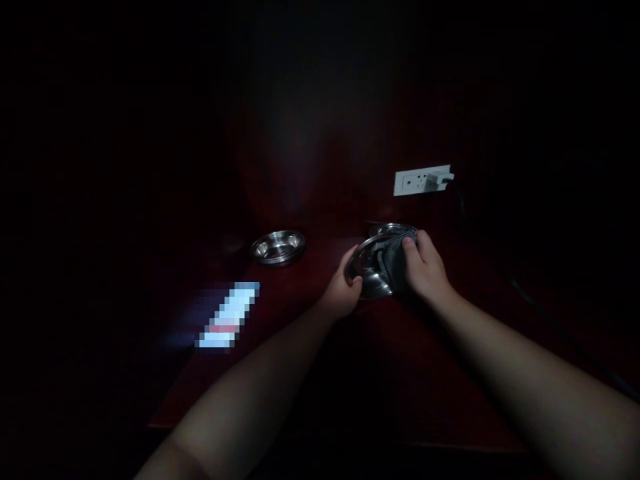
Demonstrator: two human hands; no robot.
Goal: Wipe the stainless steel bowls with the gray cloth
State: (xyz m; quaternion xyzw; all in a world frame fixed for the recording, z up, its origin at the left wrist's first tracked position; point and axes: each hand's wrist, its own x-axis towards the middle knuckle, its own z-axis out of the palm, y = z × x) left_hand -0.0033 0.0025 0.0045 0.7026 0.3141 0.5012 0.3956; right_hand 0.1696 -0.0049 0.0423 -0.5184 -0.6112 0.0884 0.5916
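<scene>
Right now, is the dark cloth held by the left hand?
No, the left hand holds the rim of a shiny metal bowl, while the right hand has the dark cloth in its grip.

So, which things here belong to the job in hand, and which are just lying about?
Part of the job:
shiny round metal bowl, held in the left hand
dark grey cloth, in the right hand, against the bowl
probably the shallow round metal dish at left

Seemingly not:
bright, blurred blue-white rectangle
white rectangular wall socket, white plug
</scene>
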